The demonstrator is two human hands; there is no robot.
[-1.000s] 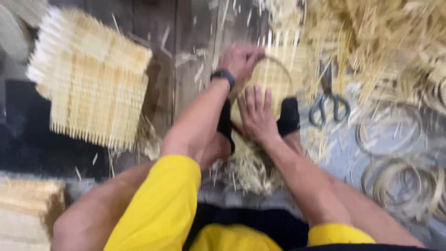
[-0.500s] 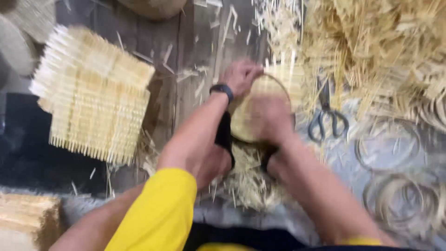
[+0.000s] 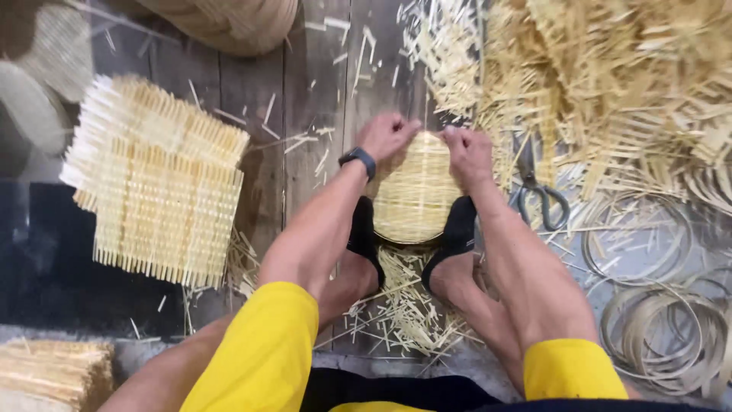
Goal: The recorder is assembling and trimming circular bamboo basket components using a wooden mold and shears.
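Hands first: my left hand (image 3: pixel 387 136) is curling closed on the top rim of the round mat (image 3: pixel 415 194), fingers pinching its upper left edge, a black watch (image 3: pixel 357 159) sitting on that wrist. My right hand (image 3: pixel 469 152) is gripping the same rim just beside it, on the upper right, fingers folded tight over the edge. The mat is standing tilted between my feet, its lower edge resting between my two black socks (image 3: pixel 456 229) on the plank floor (image 3: pixel 320 91). Trimmed strips (image 3: pixel 404 305) are lying scattered under it. Scissors (image 3: pixel 537 191) are lying just right of my right wrist. Thin hoops (image 3: pixel 656 320) are piling up further right, loose strips (image 3: pixel 610 84) are heaping above them, and square mats (image 3: pixel 156 183) are stacking well off to the left.
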